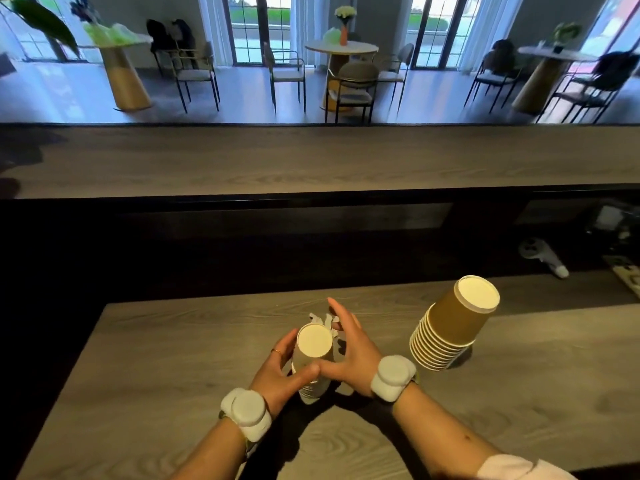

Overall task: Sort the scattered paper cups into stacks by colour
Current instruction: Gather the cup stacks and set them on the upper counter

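An upside-down stack of cups stands on the wooden table, just in front of me. Its top cup has a tan wall and a white base, and the rims lower down look pale. My left hand wraps the stack from the left. From the right, my right hand presses its thumb on the stack while the fingers spread behind it. A white patterned piece of paper shows just behind the stack, partly hidden. To the right a tall stack of brown cups stands upside down, leaning right.
A raised counter ledge runs across behind a dark gap. At the far right lie a white hand controller and a power strip. White trackers sit on both wrists. Beyond the ledge stand round tables and chairs.
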Motion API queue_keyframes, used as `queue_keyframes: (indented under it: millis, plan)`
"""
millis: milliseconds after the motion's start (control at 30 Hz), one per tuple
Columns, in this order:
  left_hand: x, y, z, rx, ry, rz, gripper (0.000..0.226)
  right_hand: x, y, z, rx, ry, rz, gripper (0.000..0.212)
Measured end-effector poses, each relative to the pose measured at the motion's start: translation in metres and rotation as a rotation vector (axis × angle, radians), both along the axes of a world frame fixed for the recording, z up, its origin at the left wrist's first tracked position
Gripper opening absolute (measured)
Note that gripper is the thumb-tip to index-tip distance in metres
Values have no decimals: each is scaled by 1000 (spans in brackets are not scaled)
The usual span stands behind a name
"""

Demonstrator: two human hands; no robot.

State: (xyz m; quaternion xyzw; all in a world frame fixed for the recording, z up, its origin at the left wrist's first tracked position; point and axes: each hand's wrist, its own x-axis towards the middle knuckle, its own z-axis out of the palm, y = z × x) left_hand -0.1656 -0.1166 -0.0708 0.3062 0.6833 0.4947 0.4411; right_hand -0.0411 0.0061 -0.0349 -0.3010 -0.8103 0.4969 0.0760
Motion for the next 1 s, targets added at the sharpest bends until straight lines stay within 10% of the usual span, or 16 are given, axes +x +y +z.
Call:
queue_keyframes:
  millis: [267, 533, 800, 1000]
  plan:
    - [16, 15, -30, 57, 64, 52, 90, 60, 15, -52, -323, -295, -544, 32]
    - [46, 50, -32, 62, 91, 18, 85, 120, 58, -64, -182, -100, -1045, 92]
    - [62, 78, -31, 25, 137, 37, 92, 127, 93, -92, -225, 261, -954, 103]
    - [74, 97, -36, -16, 162, 122, 91, 118, 113, -107, -241, 179, -834, 107]
